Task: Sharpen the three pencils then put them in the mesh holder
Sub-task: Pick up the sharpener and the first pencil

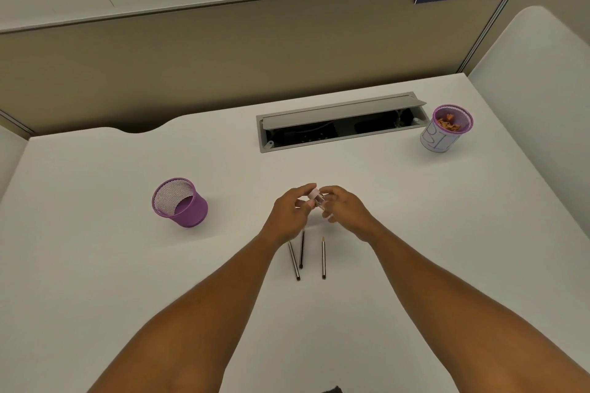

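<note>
Both hands meet above the middle of the white desk (95, 265). My left hand (289, 212) and my right hand (344, 207) pinch a small sharpener (316, 198) between them; it has a pale pink cap and a dark clear body. Three striped pencils lie on the desk just below the hands: one (294, 262) on the left, one (301, 249) partly under my left wrist, one (323, 258) on the right with its tip pointing away. The purple mesh holder (180, 202) stands to the left, nothing visible inside it.
A second purple-rimmed cup (445, 131) wrapped in paper holds pencil shavings at the back right. A grey cable tray (341, 123) with its lid raised is sunk into the desk behind the hands. A beige partition closes off the back.
</note>
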Demonstrator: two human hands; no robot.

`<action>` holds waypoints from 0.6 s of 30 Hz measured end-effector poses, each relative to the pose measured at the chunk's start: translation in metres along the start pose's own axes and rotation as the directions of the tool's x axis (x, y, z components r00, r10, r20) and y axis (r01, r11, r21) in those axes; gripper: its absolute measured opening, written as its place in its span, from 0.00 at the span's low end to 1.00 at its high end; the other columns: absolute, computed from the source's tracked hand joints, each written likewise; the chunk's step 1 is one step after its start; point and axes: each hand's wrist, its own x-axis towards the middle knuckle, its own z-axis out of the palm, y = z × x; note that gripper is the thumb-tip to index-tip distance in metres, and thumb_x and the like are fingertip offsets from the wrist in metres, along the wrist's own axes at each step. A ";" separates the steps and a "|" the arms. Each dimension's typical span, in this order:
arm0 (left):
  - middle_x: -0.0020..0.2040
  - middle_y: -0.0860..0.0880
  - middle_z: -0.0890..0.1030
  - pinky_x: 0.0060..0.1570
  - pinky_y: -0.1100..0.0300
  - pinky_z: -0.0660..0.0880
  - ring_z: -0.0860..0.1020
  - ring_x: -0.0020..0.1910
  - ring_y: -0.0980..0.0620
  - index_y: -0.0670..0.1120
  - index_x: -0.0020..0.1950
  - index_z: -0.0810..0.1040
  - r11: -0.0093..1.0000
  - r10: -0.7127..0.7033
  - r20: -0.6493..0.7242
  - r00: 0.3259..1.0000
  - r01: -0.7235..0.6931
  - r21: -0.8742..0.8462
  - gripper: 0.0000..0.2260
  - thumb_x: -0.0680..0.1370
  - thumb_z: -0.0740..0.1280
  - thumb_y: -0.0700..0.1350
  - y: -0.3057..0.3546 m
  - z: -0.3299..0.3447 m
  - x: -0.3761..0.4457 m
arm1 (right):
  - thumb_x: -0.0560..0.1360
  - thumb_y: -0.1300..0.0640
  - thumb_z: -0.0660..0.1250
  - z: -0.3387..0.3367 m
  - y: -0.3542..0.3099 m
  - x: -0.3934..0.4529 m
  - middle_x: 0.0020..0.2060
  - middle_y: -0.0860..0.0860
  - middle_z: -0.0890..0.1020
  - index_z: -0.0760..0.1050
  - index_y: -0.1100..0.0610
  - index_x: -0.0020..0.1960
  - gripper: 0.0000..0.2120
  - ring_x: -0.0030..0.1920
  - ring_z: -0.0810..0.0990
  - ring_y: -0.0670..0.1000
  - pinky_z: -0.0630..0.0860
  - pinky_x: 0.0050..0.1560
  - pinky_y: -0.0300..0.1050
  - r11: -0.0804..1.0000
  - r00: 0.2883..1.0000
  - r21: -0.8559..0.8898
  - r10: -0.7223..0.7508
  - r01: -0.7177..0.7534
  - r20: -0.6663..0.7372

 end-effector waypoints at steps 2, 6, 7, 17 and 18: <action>0.65 0.52 0.78 0.52 0.72 0.74 0.79 0.55 0.58 0.51 0.70 0.75 1.000 0.027 0.007 1.000 -0.027 0.004 0.16 0.81 0.65 0.45 -0.001 -0.002 0.000 | 0.79 0.57 0.59 0.000 -0.002 0.000 0.49 0.53 0.81 0.74 0.54 0.59 0.11 0.40 0.79 0.50 0.74 0.43 0.44 0.999 0.999 0.020 0.036 -0.036 -0.007; 0.61 0.51 0.79 0.52 0.65 0.77 0.82 0.50 0.56 0.52 0.69 0.76 0.999 0.044 0.013 0.999 -0.044 0.003 0.16 0.81 0.65 0.48 -0.001 -0.006 0.002 | 0.78 0.57 0.62 0.000 -0.005 0.001 0.46 0.54 0.80 0.77 0.55 0.56 0.09 0.34 0.76 0.49 0.71 0.36 0.42 0.986 0.996 0.139 0.089 -0.090 0.015; 0.60 0.51 0.79 0.52 0.64 0.78 0.82 0.48 0.56 0.52 0.69 0.76 0.999 0.045 0.010 0.999 -0.045 0.005 0.16 0.82 0.65 0.49 0.000 -0.006 0.002 | 0.78 0.55 0.63 0.000 -0.005 0.001 0.46 0.53 0.80 0.77 0.55 0.56 0.09 0.34 0.75 0.49 0.71 0.36 0.41 0.985 0.995 0.144 0.093 -0.095 0.021; 0.51 0.49 0.77 0.50 0.59 0.78 0.79 0.44 0.53 0.53 0.61 0.79 0.988 0.103 0.031 0.994 -0.106 0.109 0.13 0.85 0.55 0.52 0.013 -0.007 -0.002 | 0.80 0.52 0.59 0.001 -0.011 -0.001 0.45 0.53 0.82 0.78 0.59 0.55 0.14 0.30 0.68 0.48 0.68 0.33 0.40 0.984 0.994 0.145 0.104 -0.105 0.016; 0.48 0.50 0.77 0.48 0.58 0.77 0.78 0.44 0.52 0.51 0.57 0.78 0.978 0.150 0.039 0.988 -0.154 0.142 0.14 0.85 0.53 0.51 0.014 -0.006 -0.003 | 0.80 0.52 0.58 0.001 -0.011 -0.001 0.45 0.53 0.81 0.78 0.60 0.55 0.14 0.30 0.68 0.48 0.68 0.33 0.40 0.983 0.994 0.147 0.107 -0.108 0.014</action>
